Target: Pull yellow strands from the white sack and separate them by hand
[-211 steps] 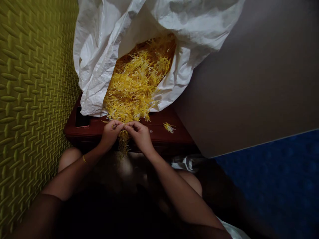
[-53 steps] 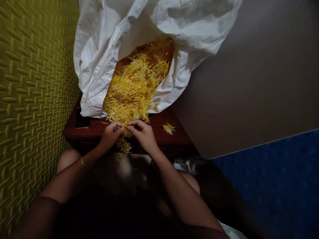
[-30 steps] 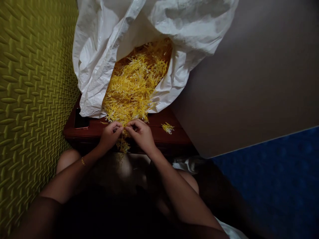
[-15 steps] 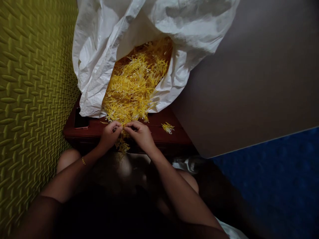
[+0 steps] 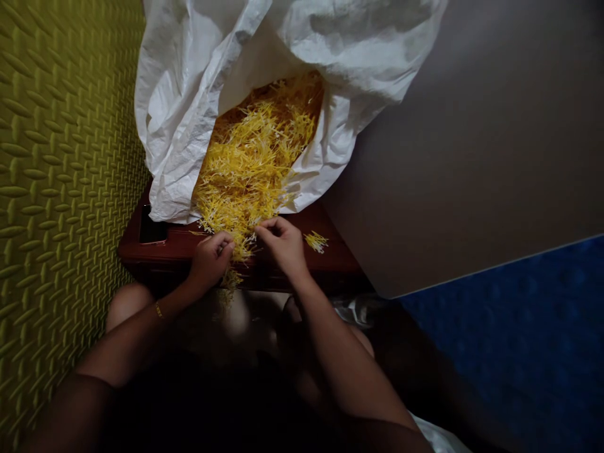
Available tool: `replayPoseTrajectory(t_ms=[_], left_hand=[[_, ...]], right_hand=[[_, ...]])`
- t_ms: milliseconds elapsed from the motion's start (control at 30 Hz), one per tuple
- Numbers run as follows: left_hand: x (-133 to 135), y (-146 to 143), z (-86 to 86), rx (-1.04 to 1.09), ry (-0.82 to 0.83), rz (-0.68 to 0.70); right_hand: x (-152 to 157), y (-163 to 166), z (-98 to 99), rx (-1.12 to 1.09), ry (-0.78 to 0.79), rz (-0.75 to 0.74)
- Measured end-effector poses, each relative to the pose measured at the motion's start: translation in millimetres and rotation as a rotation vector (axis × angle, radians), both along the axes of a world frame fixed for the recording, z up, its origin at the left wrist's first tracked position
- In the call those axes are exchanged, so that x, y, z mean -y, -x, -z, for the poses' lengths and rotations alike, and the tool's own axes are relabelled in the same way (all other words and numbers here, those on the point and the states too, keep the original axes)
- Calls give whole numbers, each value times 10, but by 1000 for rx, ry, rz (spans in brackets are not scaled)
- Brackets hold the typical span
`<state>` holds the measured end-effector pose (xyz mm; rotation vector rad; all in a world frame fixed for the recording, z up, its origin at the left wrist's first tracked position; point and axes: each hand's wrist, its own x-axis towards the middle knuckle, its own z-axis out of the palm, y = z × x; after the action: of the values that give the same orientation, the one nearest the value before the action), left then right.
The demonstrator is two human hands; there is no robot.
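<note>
- White crumpled plastic sack [image 5: 198, 82], lying open on a dark red wooden desk [image 5: 330, 258]
- Thin yellow strands [image 5: 250, 170], spilling from the sack's mouth onto the desk
- Right hand [image 5: 282, 246]: grip half-open, fingertips [image 5: 258, 230] touching the strands
- Left hand [image 5: 210, 261]: grip curled, just beside the strands; cannot tell if it holds any
- Small yellow tuft [image 5: 315, 241], on the desk right of the right hand

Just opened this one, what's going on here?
A person is working with bare hands at a heap of yellow shreds spilling from a white sack onto a dark red wooden surface. The left hand is curled beside the heap's lower end, and the right hand has its fingertips at the shreds. Some shreds hang over the wood's front edge, and a small clump lies apart to the right.
</note>
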<state>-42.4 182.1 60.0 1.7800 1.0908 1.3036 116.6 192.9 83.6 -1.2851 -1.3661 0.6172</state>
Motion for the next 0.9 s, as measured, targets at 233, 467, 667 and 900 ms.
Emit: replayPoseTrajectory(t_ms=[233,467,667,900], left_hand=[[-69,-20,5,381,302,116],[-54,-61,-9,358,276,161],[-62,-55,10,327,255,180],[-65,-34,10,284,215,155]], right_hand=[[-26,-152,-125,-503,87,-176],[19,-77,-84,-174,26,-356],[78,-70,-81,156,-10,-486],[82,-12,-58,117,-70,-379]])
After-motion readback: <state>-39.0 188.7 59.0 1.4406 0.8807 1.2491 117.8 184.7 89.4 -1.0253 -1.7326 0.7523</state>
